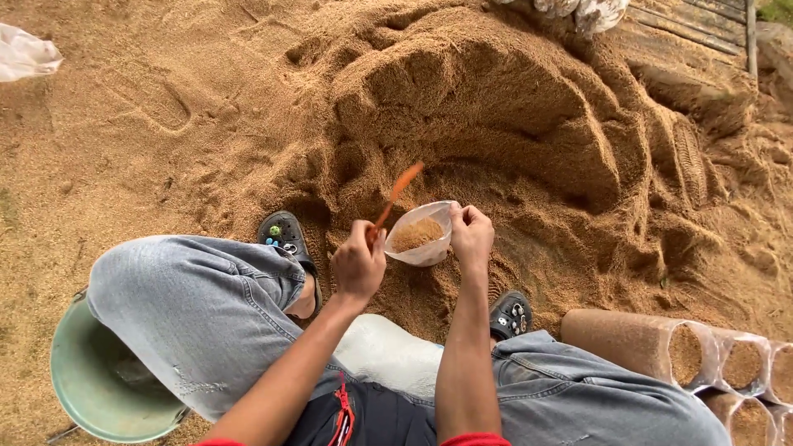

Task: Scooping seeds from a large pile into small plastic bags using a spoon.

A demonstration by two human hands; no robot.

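I crouch over a big heap of brown sawdust-like material [479, 107]. My left hand [358, 263] grips the handle of an orange scoop [398, 188], its blade raised and blurred above the heap. My right hand [471, 234] pinches the rim of a clear plastic bag [421, 235], held open and partly filled with the same brown material. The bag hangs just above the ground between my knees.
Several filled clear bags [661, 347] lie stacked at the lower right. A pale green bucket [95, 384] sits under my left leg. My dark clogs [285, 233] rest on the sawdust. A white bag [25, 54] lies at the top left, wooden slats [694, 29] at the top right.
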